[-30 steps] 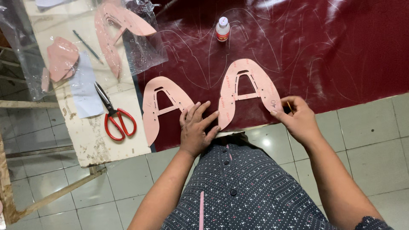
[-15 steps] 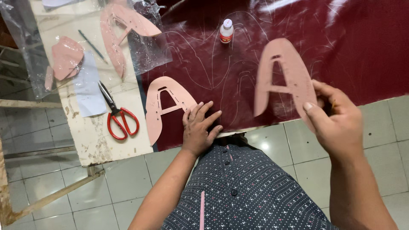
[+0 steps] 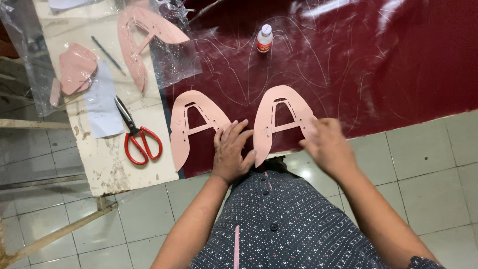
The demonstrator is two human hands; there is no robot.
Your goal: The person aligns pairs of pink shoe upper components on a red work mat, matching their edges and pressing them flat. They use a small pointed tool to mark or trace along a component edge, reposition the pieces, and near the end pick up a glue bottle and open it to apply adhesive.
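Spreading under both hands, the dark maroon leather sheet (image 3: 388,65) covers the work surface, scored with pale traced outlines and cut off at the top and right edges of the view. Left of the left hand lies the worn white tabletop (image 3: 107,164), partly draped in crumpled clear plastic film (image 3: 172,60) that blurs what lies beneath it.

The left hand (image 3: 233,152) rests palm down with fingers loosely spread, gripping nothing; its fingertips press the inner leg of the left pink A-shaped paper pattern (image 3: 191,124), which lies flat on the leather just beside the hand.

The right hand (image 3: 326,144) is motion-blurred, so how far it is open cannot be told; it lies over the right leg of the right pink A-shaped paper pattern (image 3: 281,119), hiding that leg's lower end. This pattern lies flat between the two hands, its left leg touching the left hand's fingers.

Well left of the left hand lie red-handled scissors (image 3: 137,137) beside a white paper strip (image 3: 102,104). Beyond the hands stands a small white glue bottle with a red label (image 3: 265,40).
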